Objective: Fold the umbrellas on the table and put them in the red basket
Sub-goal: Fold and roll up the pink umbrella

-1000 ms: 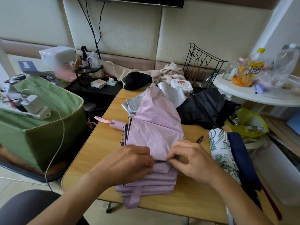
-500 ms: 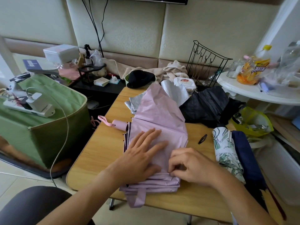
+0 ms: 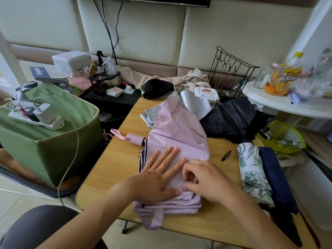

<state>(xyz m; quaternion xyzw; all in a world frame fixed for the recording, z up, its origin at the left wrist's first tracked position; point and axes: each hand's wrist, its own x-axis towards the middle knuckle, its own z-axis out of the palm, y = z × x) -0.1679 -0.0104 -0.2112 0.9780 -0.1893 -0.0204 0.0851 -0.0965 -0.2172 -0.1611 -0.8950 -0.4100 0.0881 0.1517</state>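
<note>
A lilac umbrella (image 3: 177,133) lies on the wooden table (image 3: 115,162), its canopy partly pleated into a flat stack, its pink handle (image 3: 133,139) pointing left. My left hand (image 3: 158,175) presses flat on the folded cloth with straight fingers. My right hand (image 3: 206,180) pinches a pleat of the lilac cloth at the stack's right edge. A black umbrella (image 3: 231,119) lies loose at the back right. A white leaf-patterned umbrella (image 3: 251,173) and a navy umbrella (image 3: 274,178) lie folded at the right edge. No red basket is in view.
A green fabric bin (image 3: 53,141) holding a power strip stands left of the table. Silver cloth (image 3: 195,103), a wipes pack (image 3: 206,92) and a black wire rack (image 3: 231,72) sit at the back. A black hair clip (image 3: 226,155) lies on the table. A white round table (image 3: 287,106) with bottles stands right.
My left hand opened from curled fingers to a flat palm and slid up the lilac cloth. My right hand stayed pinching the pleat at the stack's right edge.
</note>
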